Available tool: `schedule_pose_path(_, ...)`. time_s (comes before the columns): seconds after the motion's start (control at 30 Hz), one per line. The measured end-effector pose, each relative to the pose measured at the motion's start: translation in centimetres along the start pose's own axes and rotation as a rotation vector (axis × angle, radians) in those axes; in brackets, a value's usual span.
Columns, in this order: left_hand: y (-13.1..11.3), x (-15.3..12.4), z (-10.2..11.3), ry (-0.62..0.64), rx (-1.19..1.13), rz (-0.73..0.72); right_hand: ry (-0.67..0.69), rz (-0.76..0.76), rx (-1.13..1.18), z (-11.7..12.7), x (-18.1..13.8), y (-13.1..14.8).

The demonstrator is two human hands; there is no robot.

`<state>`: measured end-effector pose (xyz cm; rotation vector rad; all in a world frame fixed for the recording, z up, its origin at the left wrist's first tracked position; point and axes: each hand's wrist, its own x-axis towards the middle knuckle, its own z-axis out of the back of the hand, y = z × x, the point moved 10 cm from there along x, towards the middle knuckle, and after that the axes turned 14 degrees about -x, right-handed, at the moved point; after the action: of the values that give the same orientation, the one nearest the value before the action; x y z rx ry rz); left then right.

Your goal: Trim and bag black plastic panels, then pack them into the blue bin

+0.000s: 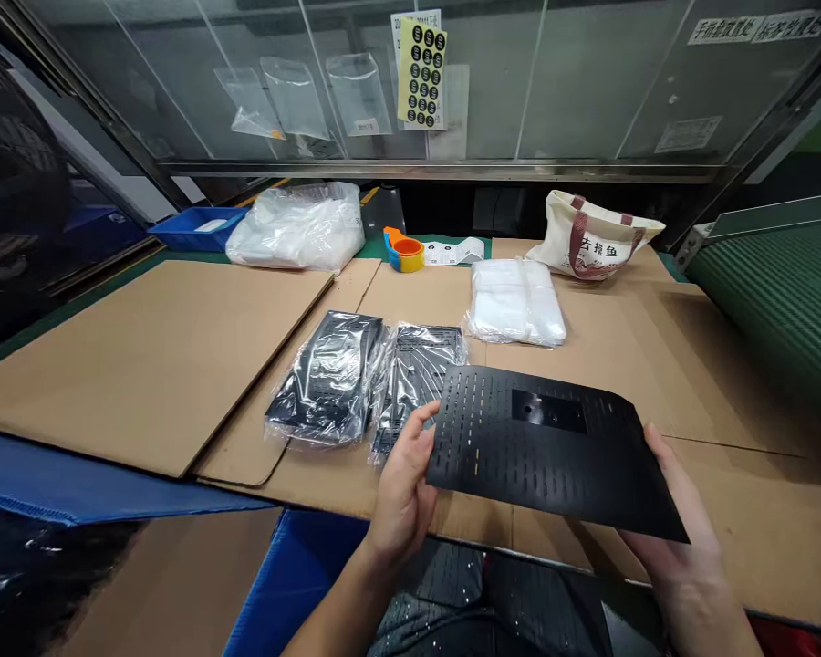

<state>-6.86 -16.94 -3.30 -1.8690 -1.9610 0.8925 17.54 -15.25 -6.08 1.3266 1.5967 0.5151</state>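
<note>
A thin black slotted panel point(547, 465) is held up, tilted, above the front of the cardboard-covered table. It has rows of small slots and a glossy dark rectangle near its far edge. My left hand point(407, 488) grips its left edge, with the thumb on top and the other fingers partly hidden. On the right edge, my right hand point(684, 520) holds it from the side and below, most fingers out of sight under it. Just beyond my left hand lie two black panels in clear plastic bags, one farther left point(332, 374) and one partly behind the held panel point(424, 360).
A stack of clear plastic bags point(516, 301) lies behind the held panel. Farther back are a canvas tote bag point(595, 237), a tape dispenser point(405, 251), a bulky plastic bundle point(301, 224) and a blue tray point(198, 228). Cardboard sheets point(157, 347) cover the left; a green conveyor belt point(786, 283) runs right.
</note>
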Motion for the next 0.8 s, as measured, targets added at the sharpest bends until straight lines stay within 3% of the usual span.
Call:
schedule_pose_path(0.13,-0.8,0.4,1.3,-0.079,0.061,-0.021,-0.057,0.008,0.046,-0.1,-0.7,0.3)
schedule_pose_path(0.4,-2.2,1.4,3.8,-0.177,0.197,-0.116,0.2,0.051,-0.131,-3.3,-2.1,0.7)
schedule_pose_path(0.67,-4.3,1.5,4.6,-0.21,0.339,-0.25,0.268,0.126,-0.299,-5.1,-2.3,0.8)
schedule_pose_path(0.8,-5.7,0.8,3.9,-0.195,0.472,-0.418,0.283,0.337,-0.474,-5.0,-2.6,2.0)
